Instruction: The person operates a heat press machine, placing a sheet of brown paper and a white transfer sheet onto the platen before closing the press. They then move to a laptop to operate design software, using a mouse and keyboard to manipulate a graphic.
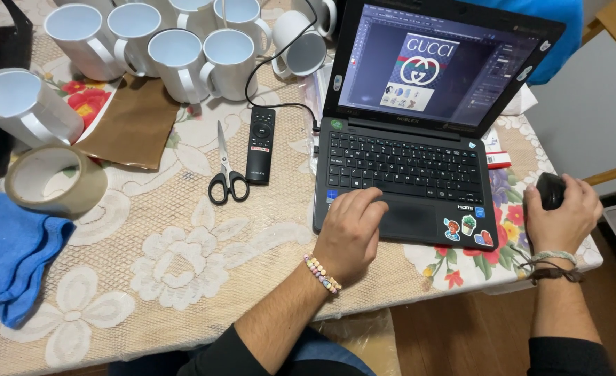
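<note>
We see our left hand (350, 233) bare, a bracelet of small pastel beads (322, 273) circling its wrist, with a dark sleeve (235, 351) pushed up toward the elbow. Right of the laptop (405, 174), our right hand (562, 212) wears pale and brown cord wristbands (553, 266) and a dark sleeve.

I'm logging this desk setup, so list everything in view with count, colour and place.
mugs: nine or so, white, far left
laptop: one, black, open, centre right
mouse: one, black, right edge
scissors: one, black handles, centre
remote: one, black, beside scissors
tape roll: one, brown, left
cloth: one, blue, near left
brown paper: one, under mugs
tablecloth: one, cream lace
left hand: on the laptop's palm rest
right hand: on mouse
</note>
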